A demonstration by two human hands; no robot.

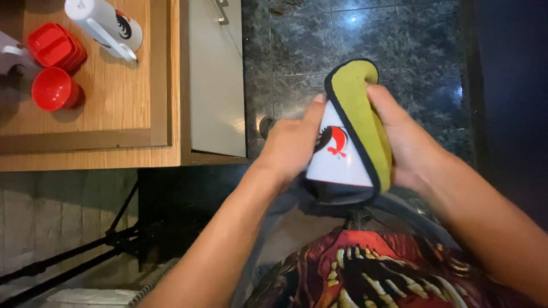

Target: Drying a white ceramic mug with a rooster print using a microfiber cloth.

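Observation:
My left hand [292,145] grips a white mug [337,159] with a red and black emblem, held in front of my chest. My right hand [408,142] presses a yellow-green cloth with a dark edge [359,108] over the mug's side and top. The cloth wraps around the right of the mug and hides that side. Both hands are closed around these two things.
A wooden table [114,97] stands at the upper left with a second white mug [105,25] lying on it, a stack of red cups [56,45] and a single red cup [52,88]. A grey cabinet door [217,85] hangs beside it. Dark tiled floor [319,40] lies below. Black tripod legs [85,251] cross the lower left.

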